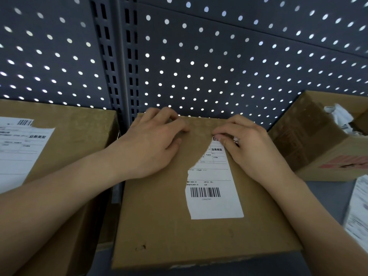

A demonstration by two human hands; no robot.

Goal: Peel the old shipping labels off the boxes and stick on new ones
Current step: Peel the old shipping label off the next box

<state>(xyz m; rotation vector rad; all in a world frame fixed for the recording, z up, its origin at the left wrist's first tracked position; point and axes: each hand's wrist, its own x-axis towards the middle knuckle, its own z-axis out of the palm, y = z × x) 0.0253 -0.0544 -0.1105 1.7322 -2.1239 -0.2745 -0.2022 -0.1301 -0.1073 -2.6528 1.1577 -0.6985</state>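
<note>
A closed brown cardboard box (pixel 175 222) with a matte, slightly scuffed top lies at centre, just in front of a dark grey perforated metal back panel (pixel 219 62) dotted with round holes. On the box top sits a white paper shipping label (pixel 214 188), rectangular on its right and near edges but torn ragged along its left side, narrowing to a point at the far end; a black barcode is printed near its near end. The left hand (pixel 151 142) lies palm down on bare cardboard left of the label, fingers curled loosely, holding nothing. The right hand (pixel 249 144) rests at the label's far tip, thumb and fingertips pressed narrowly together on the paper edge there; whether the edge is lifted cannot be told. To the left, a second cardboard box (pixel 79 132) carries a white label (pixel 20 148) with a torn far corner. At far right an open carton (pixel 310 136) holds crumpled white paper scraps (pixel 338 116). A blurred printed sheet (pixel 358 212) lies at the right edge.
</note>
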